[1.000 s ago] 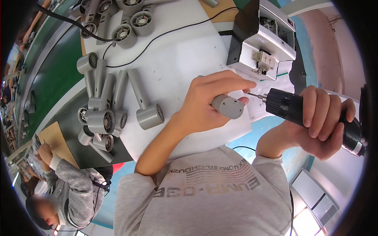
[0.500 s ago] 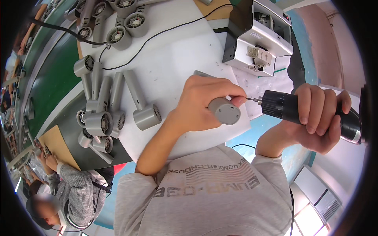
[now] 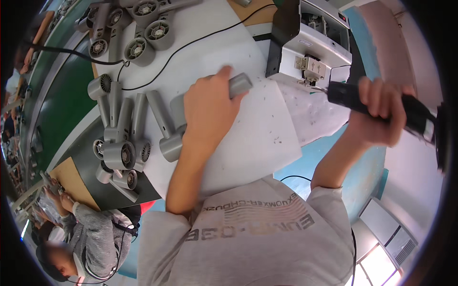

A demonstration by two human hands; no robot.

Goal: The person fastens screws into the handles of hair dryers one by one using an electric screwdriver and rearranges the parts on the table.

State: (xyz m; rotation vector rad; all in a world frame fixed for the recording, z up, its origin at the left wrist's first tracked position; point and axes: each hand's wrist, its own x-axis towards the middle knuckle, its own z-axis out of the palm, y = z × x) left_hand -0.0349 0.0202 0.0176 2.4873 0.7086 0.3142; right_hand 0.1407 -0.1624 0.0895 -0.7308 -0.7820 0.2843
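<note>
My left hand (image 3: 208, 112) is closed around a grey hair dryer (image 3: 241, 84) above the white sheet. The handle's end sticks out past my thumb; the head lies partly hidden behind the hand, close to another grey hair dryer (image 3: 160, 112) on the sheet. A black electric screwdriver (image 3: 347, 97) is gripped in my right hand (image 3: 381, 112), which is slightly blurred. Its bit points at the metal outlet (image 3: 311, 69) on the front of a silver and black screw feeder (image 3: 305, 43). Whether bit and outlet touch, I cannot tell.
Several grey hair dryers (image 3: 119, 155) are bunched on the left, and more (image 3: 157, 33) at the back. A black cable (image 3: 191, 42) crosses the white sheet (image 3: 257, 138), where small dark bits are scattered. Another person (image 3: 95, 233) sits at lower left, beside a green conveyor belt (image 3: 62, 100).
My left hand has carried the hair dryer left and away from the screwdriver, turning it over. My right hand has raised the screwdriver, bringing its bit from the dryer to the screw feeder's front.
</note>
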